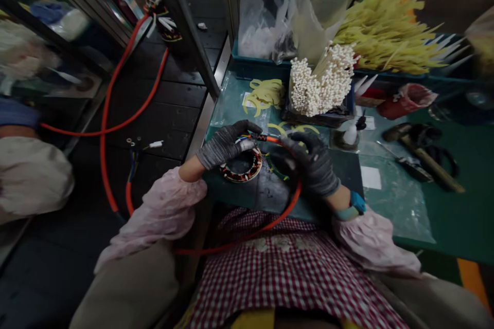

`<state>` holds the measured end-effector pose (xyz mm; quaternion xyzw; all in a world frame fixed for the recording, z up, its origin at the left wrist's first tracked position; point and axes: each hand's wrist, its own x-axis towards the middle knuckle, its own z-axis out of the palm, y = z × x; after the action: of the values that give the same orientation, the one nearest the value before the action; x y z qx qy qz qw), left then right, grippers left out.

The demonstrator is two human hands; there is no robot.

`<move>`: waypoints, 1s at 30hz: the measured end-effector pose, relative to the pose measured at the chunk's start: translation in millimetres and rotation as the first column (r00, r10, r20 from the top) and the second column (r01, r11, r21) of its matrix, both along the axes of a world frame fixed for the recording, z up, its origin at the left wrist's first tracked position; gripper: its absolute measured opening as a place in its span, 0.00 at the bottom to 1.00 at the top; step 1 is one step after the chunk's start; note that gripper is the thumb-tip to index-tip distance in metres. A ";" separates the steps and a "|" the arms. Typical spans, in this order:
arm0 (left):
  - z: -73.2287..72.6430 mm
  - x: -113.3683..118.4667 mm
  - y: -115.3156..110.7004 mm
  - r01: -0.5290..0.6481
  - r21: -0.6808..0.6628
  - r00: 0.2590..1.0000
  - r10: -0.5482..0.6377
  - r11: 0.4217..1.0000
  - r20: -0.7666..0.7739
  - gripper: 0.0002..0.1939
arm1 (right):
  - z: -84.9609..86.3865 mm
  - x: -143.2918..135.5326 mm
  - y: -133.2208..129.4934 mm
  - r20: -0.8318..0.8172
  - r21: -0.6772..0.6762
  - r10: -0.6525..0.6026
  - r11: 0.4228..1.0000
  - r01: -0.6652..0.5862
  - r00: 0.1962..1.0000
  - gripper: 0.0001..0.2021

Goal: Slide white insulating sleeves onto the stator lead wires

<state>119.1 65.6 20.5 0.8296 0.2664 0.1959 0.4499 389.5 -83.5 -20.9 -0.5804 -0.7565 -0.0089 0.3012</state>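
My left hand (227, 145), in a grey glove, is closed on the wire end of an orange cable (284, 211). Coloured wires and a short dark section of the cable show beside its fingertips. The gloved right hand (317, 165) is closed around the orange part of the same cable, its fingers slightly blurred. From there the cable loops down across the checked apron (262, 277). Under my left hand, a ring-shaped motor stator (243, 177) with copper windings lies on the green table, its upper edge partly covered by the fingers.
Beyond the hands stand a box of white-tipped sticks (320, 87) and yellow sleeving strips (386, 31). A small bottle (350, 134), a hammer (432, 157) and a screwdriver (412, 167) lie to the right. At left, a metal post (185, 25) rises beside a dark slatted conveyor with orange cables; a co-worker's sleeve (31, 175) shows.
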 end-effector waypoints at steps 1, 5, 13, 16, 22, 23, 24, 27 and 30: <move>-2.4 0.5 1.7 -0.001 -0.030 1.000 0.002 1.000 0.016 0.19 | -4.7 -2.1 -3.4 0.005 0.033 0.045 0.998 -0.045 0.999 0.15; -8.8 1.0 5.2 0.015 -0.066 0.999 -0.012 0.998 0.047 0.21 | -15.7 -16.3 -26.0 -0.068 0.020 0.164 0.986 -0.163 0.984 0.07; 16.6 -2.8 -42.2 0.044 0.666 0.979 0.102 0.745 -0.179 0.18 | 14.3 -48.3 -44.1 -0.676 -0.153 -0.103 0.988 -0.002 0.730 0.09; 16.6 -1.4 -61.3 0.087 0.712 0.977 0.080 0.697 -0.198 0.13 | 25.6 -48.2 -42.6 -0.622 -0.142 -0.105 0.990 0.020 0.776 0.08; 1.9 10.5 -72.3 -0.078 0.695 0.974 0.203 0.715 -0.100 0.05 | 29.7 -50.6 -36.7 -0.610 -0.169 -0.160 0.983 0.070 0.776 0.09; 0.3 13.4 -76.1 -0.133 0.700 0.971 0.235 0.702 -0.051 0.05 | 27.0 -53.6 -34.3 -0.637 -0.177 -0.202 0.978 0.114 0.744 0.10; -0.9 15.7 -80.8 -0.195 0.699 0.964 0.266 0.688 0.007 0.05 | 23.3 -57.3 -31.4 -0.670 -0.182 -0.246 0.969 0.167 0.701 0.11; -0.7 15.1 -92.4 -0.323 0.666 0.939 0.318 0.672 0.135 0.06 | 8.1 -70.8 -19.6 -0.785 -0.209 -0.316 0.945 0.253 0.532 0.14; 8.7 -1.2 -82.7 -0.246 0.655 0.965 0.242 0.715 0.099 0.05 | -5.7 -80.5 -7.7 -0.889 -0.220 -0.240 0.971 0.096 0.390 0.21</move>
<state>117.9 -17.1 29.3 0.8917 0.2851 0.3377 0.0978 309.0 -91.3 -26.6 -0.5836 -0.4071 0.3276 0.6216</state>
